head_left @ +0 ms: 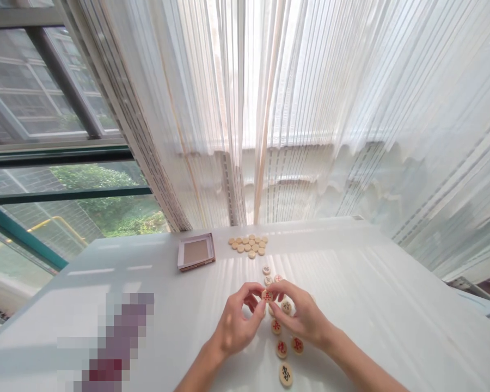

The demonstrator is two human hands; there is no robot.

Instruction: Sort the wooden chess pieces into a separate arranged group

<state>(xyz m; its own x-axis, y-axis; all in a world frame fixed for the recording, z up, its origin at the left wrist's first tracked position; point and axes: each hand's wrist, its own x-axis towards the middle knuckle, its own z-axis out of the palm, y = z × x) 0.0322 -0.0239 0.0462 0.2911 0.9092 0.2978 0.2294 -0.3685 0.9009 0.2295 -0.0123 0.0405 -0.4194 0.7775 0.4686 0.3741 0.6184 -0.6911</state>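
Between the fingertips of both hands is a round wooden Chinese chess piece [267, 295] with a red character facing up. My left hand [237, 318] pinches its left side, thumb and fingers curled in. From the other side, my right hand [306, 313] closes thumb and fingers on the same piece. Around and below the hands, several more pieces lie on the white table, among them a red-marked piece [276, 326] and a black-marked piece [286, 306] by my right thumb. Nearest to me rests another black-marked piece [286, 374]. My fingers partly cover some pieces.
A cluster of blank-side-up pieces [249, 245] lies beyond the hands. To its left stands a shallow open box [181, 256]. Striped sheer curtains [310, 109] hang along the table's far edge, with a window [44, 185] at left. A pixelated patch [120, 343] covers something at lower left.
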